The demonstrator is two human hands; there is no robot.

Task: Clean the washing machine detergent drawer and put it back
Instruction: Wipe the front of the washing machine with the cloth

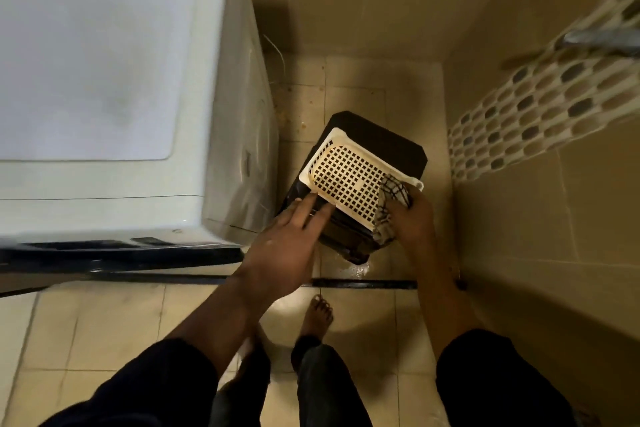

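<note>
A cream perforated tray [349,173], the drawer-like part, lies on a dark plastic stool [391,146] beside the white top-loading washing machine [104,80]. My left hand [294,239] reaches toward the tray's near left corner with straight fingers, fingertips at its edge. My right hand [412,218] grips a checked cloth [389,208] and holds it against the tray's near right corner.
The washer fills the left side; its dark front edge [121,253] juts toward me. Tiled walls close in behind and to the right, with a metal tap [602,36] on the patterned band. The floor near the stool is wet [360,269]. My bare feet stand below.
</note>
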